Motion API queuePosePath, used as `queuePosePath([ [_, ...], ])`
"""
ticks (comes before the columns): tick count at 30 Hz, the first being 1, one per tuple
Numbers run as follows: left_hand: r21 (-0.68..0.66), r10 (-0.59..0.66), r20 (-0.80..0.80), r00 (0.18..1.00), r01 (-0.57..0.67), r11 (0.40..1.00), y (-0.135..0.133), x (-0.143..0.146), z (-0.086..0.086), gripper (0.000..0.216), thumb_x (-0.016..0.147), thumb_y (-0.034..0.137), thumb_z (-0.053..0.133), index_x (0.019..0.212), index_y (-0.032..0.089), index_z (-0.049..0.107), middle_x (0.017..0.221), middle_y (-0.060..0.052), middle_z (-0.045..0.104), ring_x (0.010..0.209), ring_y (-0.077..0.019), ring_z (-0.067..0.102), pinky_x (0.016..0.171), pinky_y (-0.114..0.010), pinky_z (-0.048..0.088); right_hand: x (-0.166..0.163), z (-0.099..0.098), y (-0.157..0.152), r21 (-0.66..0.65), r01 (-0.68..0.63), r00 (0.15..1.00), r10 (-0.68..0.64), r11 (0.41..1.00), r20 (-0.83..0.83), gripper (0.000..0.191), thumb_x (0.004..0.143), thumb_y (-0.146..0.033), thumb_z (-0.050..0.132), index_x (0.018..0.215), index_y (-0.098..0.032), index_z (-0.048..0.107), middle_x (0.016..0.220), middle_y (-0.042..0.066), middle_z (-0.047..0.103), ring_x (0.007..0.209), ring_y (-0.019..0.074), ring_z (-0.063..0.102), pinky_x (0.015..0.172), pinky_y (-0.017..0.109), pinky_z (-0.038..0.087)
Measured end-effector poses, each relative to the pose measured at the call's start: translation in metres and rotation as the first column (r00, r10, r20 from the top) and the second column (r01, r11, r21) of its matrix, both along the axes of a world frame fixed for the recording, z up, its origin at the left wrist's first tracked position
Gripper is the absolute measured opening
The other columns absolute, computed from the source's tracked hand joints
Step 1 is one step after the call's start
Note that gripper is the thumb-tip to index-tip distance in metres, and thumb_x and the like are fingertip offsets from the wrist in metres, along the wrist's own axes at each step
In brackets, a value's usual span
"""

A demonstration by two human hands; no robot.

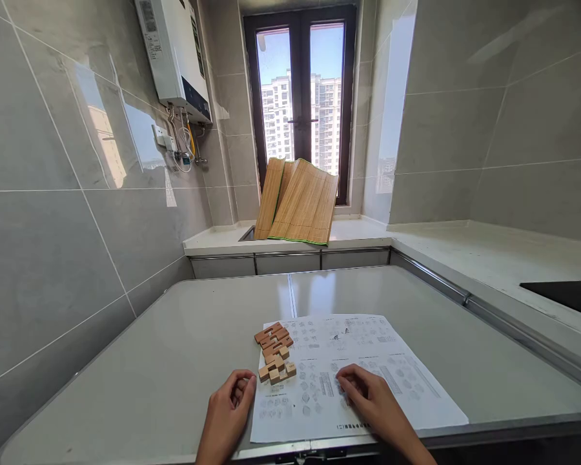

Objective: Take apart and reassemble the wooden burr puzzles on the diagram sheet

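A large printed sheet (pixel 319 413) with rows of small diagrams lies flat on the table. On its left part sit several wooden puzzle pieces: reddish-brown slotted ones (pixel 274 336) at the back and pale, notched block ones (pixel 277 371) nearer to me. My left hand (pixel 230 407) rests just left of the sheet's edge, beside the pale pieces, its fingers loosely curled with nothing seen in them. Over the middle of the sheet, my right hand (pixel 370 400) rests with fingers bent together and thumb tucked close; no object shows in it. Neither hand touches the wooden pieces.
The glossy pale folding table (pixel 150 374) has a seam down its middle. Behind it runs a white counter (pixel 358 229) with a folded bamboo mat (pixel 305 203) standing before the window (pixel 300 97). A water heater (pixel 174 58) hangs on the left wall.
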State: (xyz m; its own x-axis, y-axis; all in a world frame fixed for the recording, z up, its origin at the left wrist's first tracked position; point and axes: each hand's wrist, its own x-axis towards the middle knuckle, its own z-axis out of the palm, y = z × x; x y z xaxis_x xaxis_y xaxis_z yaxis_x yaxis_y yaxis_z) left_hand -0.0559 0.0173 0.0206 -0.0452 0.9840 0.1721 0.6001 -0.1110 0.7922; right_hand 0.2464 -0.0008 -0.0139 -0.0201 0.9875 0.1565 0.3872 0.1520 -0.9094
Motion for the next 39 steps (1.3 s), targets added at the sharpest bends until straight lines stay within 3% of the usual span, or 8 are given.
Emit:
queuePosePath([
  [9,0.025,-0.001,-0.049,0.999,0.003,1.0,0.005,0.001,-0.001,0.042,0.089,0.059,0.049,0.092,0.022,0.067,0.068,0.002,0.058,0.062,-0.0168,0.051,0.059,-0.025,0.041,0.002,0.0,-0.001,0.003,-0.006,1.0,0.006,1.0,0.0,0.032,0.093,-0.049,0.051,0.091,-0.021,0.067,0.072,0.001,0.065,0.067,0.0186,0.056,0.063,0.029,0.042],
  [13,0.086,-0.027,-0.246,0.969,0.05,0.995,0.024,0.013,0.011,0.042,0.092,0.055,0.042,0.094,0.022,0.067,0.063,0.002,0.056,0.062,-0.0184,0.054,0.062,-0.027,0.042,0.003,0.0,0.001,0.015,-0.006,1.0,0.006,1.0,-0.007,0.031,0.093,-0.048,0.052,0.092,-0.021,0.068,0.073,0.001,0.066,0.067,0.0184,0.056,0.064,0.029,0.042],
  [15,0.081,-0.058,-0.397,0.916,0.098,0.992,0.039,0.023,0.023,0.04,0.094,0.05,0.04,0.099,0.022,0.068,0.071,-0.001,0.063,0.068,-0.0198,0.059,0.064,-0.027,0.043,0.003,0.0,0.001,0.02,-0.002,1.0,0.002,1.0,-0.014,0.031,0.093,-0.047,0.052,0.092,-0.021,0.068,0.074,0.001,0.066,0.067,0.0183,0.056,0.065,0.029,0.042],
  [17,0.027,-0.055,-0.56,0.827,0.084,0.996,0.057,0.033,0.036,0.036,0.096,0.043,0.04,0.109,0.023,0.067,0.091,-0.005,0.07,0.083,-0.0211,0.065,0.069,-0.027,0.045,0.003,-0.001,0.002,0.025,0.001,1.0,-0.001,1.0,-0.016,0.03,0.093,-0.047,0.053,0.091,-0.021,0.068,0.074,0.001,0.066,0.067,0.0182,0.055,0.064,0.029,0.042],
  [21,-0.082,-0.107,-0.666,0.738,0.071,0.994,0.095,0.049,0.054,0.026,0.087,0.035,0.06,0.109,0.023,0.07,0.113,-0.009,0.071,0.106,-0.0276,0.064,0.078,-0.03,0.046,0.005,-0.003,0.003,0.031,0.0,1.0,0.0,1.0,-0.03,0.029,0.093,-0.046,0.053,0.092,-0.021,0.069,0.075,0.001,0.066,0.067,0.0178,0.055,0.063,0.028,0.042],
  [25,-0.244,-0.22,-0.742,0.633,0.05,0.968,0.126,0.058,0.059,0.025,0.08,0.031,0.075,0.101,0.018,0.072,0.109,-0.01,0.071,0.106,-0.0307,0.065,0.083,-0.036,0.051,0.007,-0.004,0.004,0.037,-0.002,0.998,0.005,0.999,-0.065,0.028,0.093,-0.045,0.054,0.092,-0.022,0.069,0.077,0.001,0.067,0.067,0.0177,0.056,0.064,0.028,0.043],
  [30,-0.424,-0.38,-0.751,0.54,0.047,0.904,0.149,0.065,0.058,0.034,0.095,0.034,0.062,0.125,0.019,0.058,0.126,-0.008,0.061,0.107,-0.0233,0.064,0.089,-0.043,0.056,0.009,0.001,0.002,0.034,0.005,0.997,-0.003,0.999,-0.071,0.026,0.093,-0.044,0.054,0.091,-0.023,0.07,0.075,0.0,0.066,0.068,0.0176,0.055,0.063,0.027,0.042],
  [39,-0.509,-0.482,-0.725,0.492,0.089,0.856,0.17,0.069,0.053,0.034,0.095,0.035,0.062,0.124,0.018,0.059,0.126,-0.008,0.062,0.107,-0.0241,0.064,0.089,-0.043,0.056,0.011,0.006,0.0,0.049,0.01,0.996,-0.006,0.999,-0.091,0.025,0.093,-0.041,0.055,0.09,-0.022,0.07,0.075,0.001,0.066,0.069,0.0172,0.055,0.064,0.027,0.042],
])
